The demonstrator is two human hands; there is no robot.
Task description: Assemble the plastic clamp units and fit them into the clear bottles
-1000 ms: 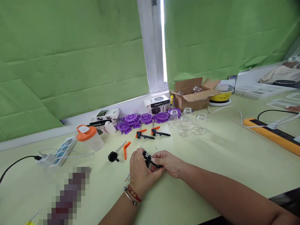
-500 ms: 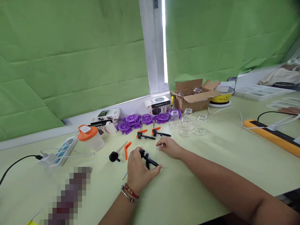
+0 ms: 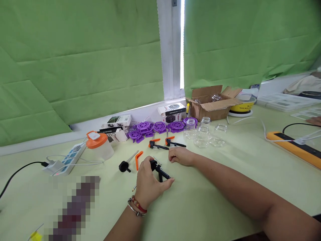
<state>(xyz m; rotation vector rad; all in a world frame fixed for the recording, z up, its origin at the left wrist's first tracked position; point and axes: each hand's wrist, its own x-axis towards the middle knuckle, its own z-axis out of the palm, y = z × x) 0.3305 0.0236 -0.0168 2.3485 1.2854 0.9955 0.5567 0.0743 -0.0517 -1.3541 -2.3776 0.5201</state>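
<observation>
My left hand (image 3: 147,180) is closed around a black plastic lever part (image 3: 163,172), with the thumb against its lower right end. A thin metal rod (image 3: 157,161) shows just beyond that part. Right of it, my right hand (image 3: 181,156) is low at the table with curled fingers; whatever they pinch is hidden. Behind the hands lie two black-and-orange lever assemblies (image 3: 157,145). On the left are a black knob with a metal rod (image 3: 124,166) and a bent orange lever (image 3: 138,160). Another rod (image 3: 134,188) pokes out beside my left hand.
Purple plastic wheels (image 3: 159,127) are heaped at the back beside printed boxes (image 3: 172,109). Clear jars (image 3: 201,136) stand before an open carton (image 3: 213,110). A lidded cup (image 3: 100,147) and power strip (image 3: 72,159) are left, an orange power strip (image 3: 296,145) right, near another person's hand (image 3: 314,121).
My right hand has curled its fingers and lowered slightly; the small shiny piece seen at its fingertips is now hidden. My left hand keeps its hold. The view has shifted slightly.
</observation>
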